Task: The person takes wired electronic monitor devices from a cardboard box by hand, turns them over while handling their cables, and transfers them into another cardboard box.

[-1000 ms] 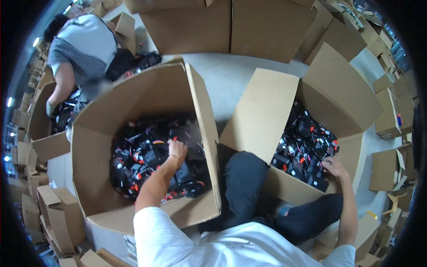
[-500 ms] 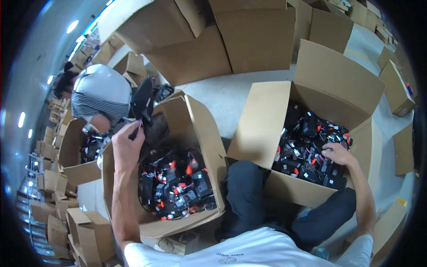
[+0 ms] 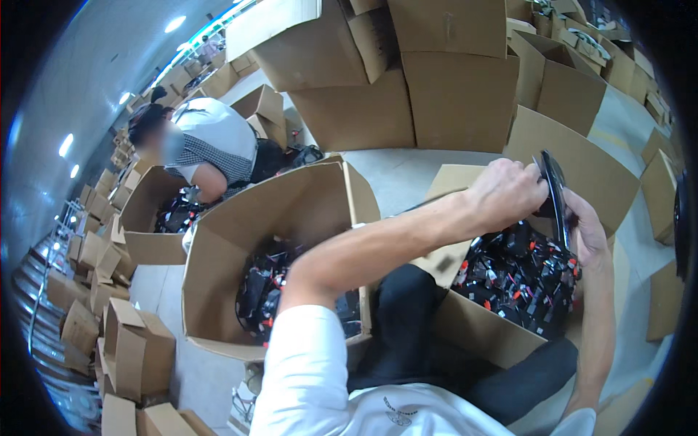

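Note:
Above the right-hand carton point(image 3: 502, 328), my two hands hold a flat, glossy black part point(image 3: 555, 190), seen nearly edge-on; its exact kind I cannot make out. My left hand point(image 3: 507, 193) is closed at its left side, knuckles up, hiding what the fingertips pinch. Against its right side rests my right hand point(image 3: 586, 227), thumb near the upper edge and fingers partly behind it. Below lies a heap of small black parts point(image 3: 509, 272) with wires and red-orange connectors. My left forearm crosses over the left-hand carton point(image 3: 207, 287), which holds similar black parts point(image 3: 262, 287).
At the left a co-worker point(image 3: 214, 138) bends over another carton point(image 3: 153, 247) of black parts. Large cartons point(image 3: 462, 94) stand stacked ahead, with more at the right point(image 3: 658, 189). Several smaller cartons point(image 3: 134, 349) line the left, beside a metal roller rack point(image 3: 36, 327).
My left hand has swung from the left-hand carton, where it held a black part with wires, across to the right-hand one. My right hand has risen from the heap. The view has shifted.

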`<state>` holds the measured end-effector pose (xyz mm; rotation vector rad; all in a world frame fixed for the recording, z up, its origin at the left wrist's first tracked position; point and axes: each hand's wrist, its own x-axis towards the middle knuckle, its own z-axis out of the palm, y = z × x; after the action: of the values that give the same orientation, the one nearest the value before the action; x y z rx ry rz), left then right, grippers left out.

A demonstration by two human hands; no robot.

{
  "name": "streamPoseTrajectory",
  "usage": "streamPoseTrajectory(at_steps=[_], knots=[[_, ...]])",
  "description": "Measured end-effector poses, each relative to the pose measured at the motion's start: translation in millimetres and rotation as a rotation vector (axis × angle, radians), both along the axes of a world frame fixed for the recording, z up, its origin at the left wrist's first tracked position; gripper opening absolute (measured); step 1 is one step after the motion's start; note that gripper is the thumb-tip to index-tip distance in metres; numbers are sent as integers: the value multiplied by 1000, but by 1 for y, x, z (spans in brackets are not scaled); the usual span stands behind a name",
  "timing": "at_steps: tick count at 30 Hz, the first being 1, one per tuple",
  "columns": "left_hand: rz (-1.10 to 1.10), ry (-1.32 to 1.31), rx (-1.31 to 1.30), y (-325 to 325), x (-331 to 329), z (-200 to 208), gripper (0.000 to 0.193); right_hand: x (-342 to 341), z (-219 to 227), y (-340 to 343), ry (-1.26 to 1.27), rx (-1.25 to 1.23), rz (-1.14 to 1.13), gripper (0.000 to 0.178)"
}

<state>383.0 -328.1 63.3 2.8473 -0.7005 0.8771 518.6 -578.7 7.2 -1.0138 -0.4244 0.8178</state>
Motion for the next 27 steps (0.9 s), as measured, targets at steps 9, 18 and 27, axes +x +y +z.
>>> streamPoseTrajectory(at_steps=[9, 18, 27], knots=[[489, 733, -1230, 43, 96, -151, 59, 47, -76, -110, 190, -141, -729, 30], [99, 849, -1940, 39, 111, -214, 35, 38, -135, -69, 21, -210, -542, 34], [79, -65, -702, -60, 73, -193, 33, 20, -161, 11, -13, -232, -623, 27]])
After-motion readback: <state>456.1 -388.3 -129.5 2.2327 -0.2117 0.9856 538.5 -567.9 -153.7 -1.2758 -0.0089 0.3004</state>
